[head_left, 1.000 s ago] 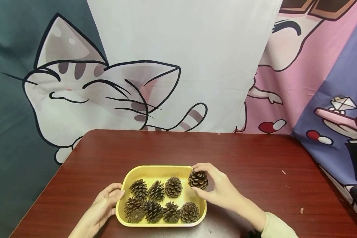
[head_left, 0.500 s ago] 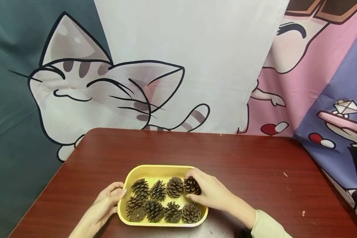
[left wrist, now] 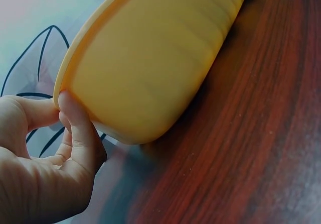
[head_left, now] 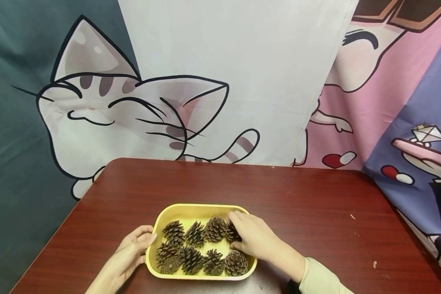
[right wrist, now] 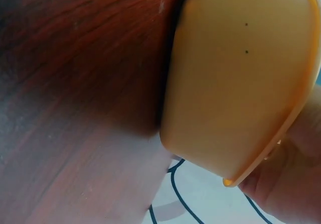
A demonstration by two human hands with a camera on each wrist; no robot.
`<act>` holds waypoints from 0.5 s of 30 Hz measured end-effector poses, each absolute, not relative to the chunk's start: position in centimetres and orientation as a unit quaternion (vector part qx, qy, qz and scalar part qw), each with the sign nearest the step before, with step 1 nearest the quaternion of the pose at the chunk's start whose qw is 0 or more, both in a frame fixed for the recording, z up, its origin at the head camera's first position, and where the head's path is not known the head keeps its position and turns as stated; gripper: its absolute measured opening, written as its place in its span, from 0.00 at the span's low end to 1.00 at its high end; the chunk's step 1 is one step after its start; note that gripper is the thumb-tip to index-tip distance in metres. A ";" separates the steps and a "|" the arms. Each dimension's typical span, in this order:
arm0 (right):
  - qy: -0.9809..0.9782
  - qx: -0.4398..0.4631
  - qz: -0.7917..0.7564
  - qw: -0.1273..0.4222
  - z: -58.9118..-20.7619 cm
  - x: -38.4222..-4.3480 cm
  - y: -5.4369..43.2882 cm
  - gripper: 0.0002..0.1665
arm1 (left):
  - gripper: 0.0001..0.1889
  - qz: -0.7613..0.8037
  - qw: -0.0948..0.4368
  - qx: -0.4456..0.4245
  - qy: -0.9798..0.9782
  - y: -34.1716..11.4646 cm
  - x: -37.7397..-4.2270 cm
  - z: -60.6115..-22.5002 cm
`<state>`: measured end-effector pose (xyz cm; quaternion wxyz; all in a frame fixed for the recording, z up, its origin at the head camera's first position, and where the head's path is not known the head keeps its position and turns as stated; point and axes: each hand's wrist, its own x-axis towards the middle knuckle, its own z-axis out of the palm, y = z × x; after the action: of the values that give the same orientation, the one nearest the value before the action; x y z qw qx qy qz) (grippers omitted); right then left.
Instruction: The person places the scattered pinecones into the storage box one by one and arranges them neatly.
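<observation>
A yellow rectangular container (head_left: 202, 278) with rounded corners stands on the table, with several brown pine cones (head_left: 191, 260) in two rows inside. My left hand (head_left: 132, 250) pinches its left rim; in the left wrist view the thumb and a finger of that hand (left wrist: 55, 158) meet at the container's edge (left wrist: 145, 58). Reaching over the right rim, my right hand (head_left: 255, 237) holds a pine cone (head_left: 233, 234) in the far right corner, partly hidden by the fingers. In the right wrist view the container's wall (right wrist: 235, 83) hides most of the hand (right wrist: 296, 179).
The container rests on a dark red wooden table (head_left: 308, 204). Small pale scraps (head_left: 375, 264) lie on its right side. Behind the table hangs a cloth (head_left: 268, 81) with a cartoon cat.
My right hand has carried the pine cone left and down, from over the right rim into the far right corner. The left hand keeps its hold on the rim.
</observation>
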<state>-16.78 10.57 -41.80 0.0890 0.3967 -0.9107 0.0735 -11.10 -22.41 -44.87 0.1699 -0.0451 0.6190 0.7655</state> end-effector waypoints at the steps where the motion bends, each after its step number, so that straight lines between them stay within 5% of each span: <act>1: -0.911 0.397 0.071 0.089 -41.8 -16.8 10.6 0.35 | 0.07 0.765 0.171 -0.046 0.620 -22.4 -11.1 -44.9; 10: -0.893 0.430 0.102 0.082 -42.1 -16.7 11.2 0.34 | 0.08 0.744 0.168 -0.061 0.643 -22.6 -11.1 -44.9; 15: -0.895 0.420 0.119 0.096 -41.6 -16.6 11.8 0.30 | 0.15 0.688 0.111 -0.073 0.713 -22.5 -10.8 -44.9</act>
<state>-16.64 11.80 -41.61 0.0960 0.4201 -0.8946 0.1185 -10.78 -22.50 -44.95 0.1115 -0.0726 0.7134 0.6880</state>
